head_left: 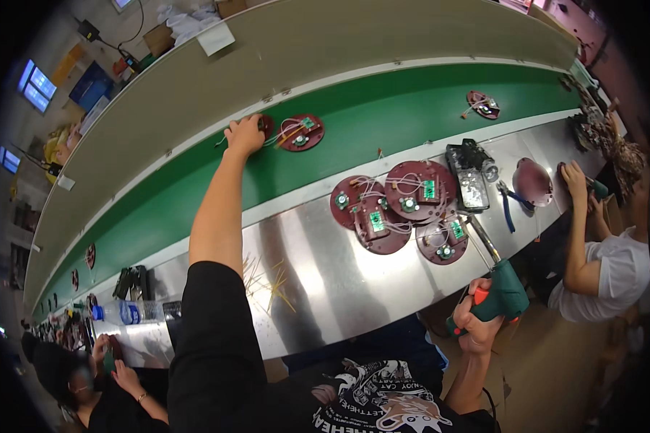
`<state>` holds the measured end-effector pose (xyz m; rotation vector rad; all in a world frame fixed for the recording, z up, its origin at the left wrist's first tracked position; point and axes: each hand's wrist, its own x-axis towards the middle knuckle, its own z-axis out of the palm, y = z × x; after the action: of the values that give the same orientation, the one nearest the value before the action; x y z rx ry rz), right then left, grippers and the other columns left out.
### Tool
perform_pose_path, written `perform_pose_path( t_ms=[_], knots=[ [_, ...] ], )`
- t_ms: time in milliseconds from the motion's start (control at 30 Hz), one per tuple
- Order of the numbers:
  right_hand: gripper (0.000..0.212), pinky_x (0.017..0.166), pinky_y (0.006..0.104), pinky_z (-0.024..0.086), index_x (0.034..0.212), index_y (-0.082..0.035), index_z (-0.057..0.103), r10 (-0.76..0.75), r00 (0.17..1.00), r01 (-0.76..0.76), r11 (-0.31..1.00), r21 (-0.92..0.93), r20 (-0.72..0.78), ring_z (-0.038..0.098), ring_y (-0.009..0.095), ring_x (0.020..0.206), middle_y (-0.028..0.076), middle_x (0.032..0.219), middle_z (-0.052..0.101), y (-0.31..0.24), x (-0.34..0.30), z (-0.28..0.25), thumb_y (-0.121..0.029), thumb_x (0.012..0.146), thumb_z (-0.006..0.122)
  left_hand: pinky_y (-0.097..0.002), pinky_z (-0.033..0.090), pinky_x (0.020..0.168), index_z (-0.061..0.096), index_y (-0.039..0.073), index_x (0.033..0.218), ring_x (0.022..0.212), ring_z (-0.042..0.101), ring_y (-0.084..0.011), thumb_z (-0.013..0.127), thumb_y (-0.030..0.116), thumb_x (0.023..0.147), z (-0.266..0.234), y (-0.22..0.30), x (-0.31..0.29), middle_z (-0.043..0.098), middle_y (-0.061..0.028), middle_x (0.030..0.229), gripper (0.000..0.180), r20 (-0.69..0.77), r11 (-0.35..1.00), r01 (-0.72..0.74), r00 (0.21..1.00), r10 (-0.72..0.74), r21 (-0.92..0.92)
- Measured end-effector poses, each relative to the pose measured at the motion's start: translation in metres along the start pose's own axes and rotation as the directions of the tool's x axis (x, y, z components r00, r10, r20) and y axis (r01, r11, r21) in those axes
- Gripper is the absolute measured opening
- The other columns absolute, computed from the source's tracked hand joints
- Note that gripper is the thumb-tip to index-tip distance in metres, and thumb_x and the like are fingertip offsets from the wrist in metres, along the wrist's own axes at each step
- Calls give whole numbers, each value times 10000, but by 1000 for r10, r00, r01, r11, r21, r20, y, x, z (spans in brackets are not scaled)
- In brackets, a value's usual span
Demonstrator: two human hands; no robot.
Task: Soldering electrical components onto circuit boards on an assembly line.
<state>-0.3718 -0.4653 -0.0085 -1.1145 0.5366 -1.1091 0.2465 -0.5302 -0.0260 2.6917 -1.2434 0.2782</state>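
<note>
My left hand reaches far across onto the green belt, its fingers closed on a maroon disc that they mostly cover. Right beside it lies another maroon disc with a small green circuit board and pale wires. Low on the right, my right hand grips a green power screwdriver with an orange-red trigger. Its long shaft points up and left, the tip close to a wired maroon disc on the metal bench. Several similar discs overlap just left of that one.
A clear container of dark screws and blue-handled pliers lie on the steel bench. Yellow sticks are scattered near my left arm, with a plastic bottle further left. Co-workers' hands work on both sides.
</note>
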Motion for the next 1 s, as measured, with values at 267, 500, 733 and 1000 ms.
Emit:
perform_pose_path(
  t_ms=[267, 500, 733, 1000],
  knots=[
    [808, 443, 222, 311, 1407, -46, 406, 73, 995, -58, 974, 217, -62, 414, 51, 520, 51, 1110, 501, -9, 3, 6, -337, 794, 843, -472, 465, 902, 690, 88, 1063, 1053, 566, -350, 731, 403, 704, -65, 23, -45, 668, -145, 1074, 480, -104, 993, -86, 990, 95, 84],
    [981, 537, 202, 334, 1431, -87, 396, 89, 995, -104, 907, 408, 55, 434, 35, 600, 30, 1153, 502, 7, 19, 9, -615, 697, 777, -468, 391, 924, 666, 87, 1045, 1040, 512, -328, 770, 327, 640, -104, 108, -240, 600, -133, 1070, 482, 92, 801, -576, 800, 593, -162],
    [1155, 553, 201, 336, 1443, -101, 368, 124, 972, -215, 816, 537, 201, 438, 49, 639, 46, 1192, 485, -5, 15, 42, -750, 553, 715, -425, 449, 807, 680, 55, 990, 911, 579, -309, 736, 95, 744, -161, 182, -353, 624, -130, 974, 255, -346, 567, -602, 794, 500, -562],
    [1239, 702, 256, 436, 1462, -72, 331, 27, 988, -62, 971, 230, 153, 497, 104, 825, 59, 1246, 475, 5, -5, 61, -787, 525, 711, -391, 489, 573, 623, 15, 976, 590, 622, -338, 582, 96, 932, -182, 254, -425, 622, -163, 676, 100, -15, 218, -109, 919, 394, -970]
  ],
)
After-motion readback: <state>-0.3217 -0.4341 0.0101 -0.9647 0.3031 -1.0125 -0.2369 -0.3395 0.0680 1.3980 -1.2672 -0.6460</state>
